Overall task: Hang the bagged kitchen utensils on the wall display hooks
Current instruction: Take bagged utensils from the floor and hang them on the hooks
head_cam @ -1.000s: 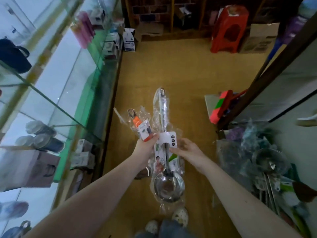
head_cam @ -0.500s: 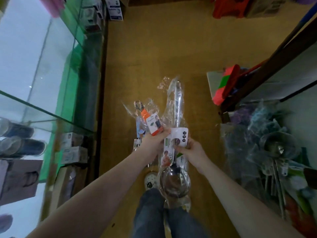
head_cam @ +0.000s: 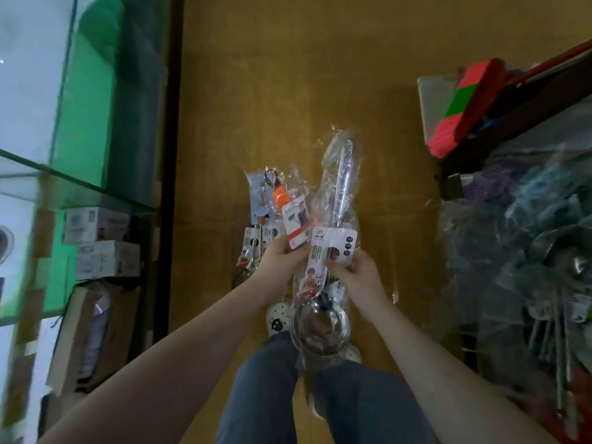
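A steel ladle in a clear bag (head_cam: 341, 200) with a white label card points away from me, its bowl low near my knees. My right hand (head_cam: 355, 274) pinches the ladle's card from the right. My left hand (head_cam: 282, 257) grips a bundle of smaller bagged utensils (head_cam: 278, 203), one with an orange handle and a red-and-white card, and its thumb lies against the ladle bag. No wall hooks are in view.
A glass display case (head_cam: 80, 123) with boxed goods runs along the left. A heap of bagged steel utensils (head_cam: 544, 267) lies at the right under a dark shelf edge, with a red-green broom head (head_cam: 464, 107) beyond. Brown floor stretches ahead; my legs are below.
The view has tilted further down, so my legs now show and the far room has left the frame. Both hands keep the same hold on the bagged utensils.
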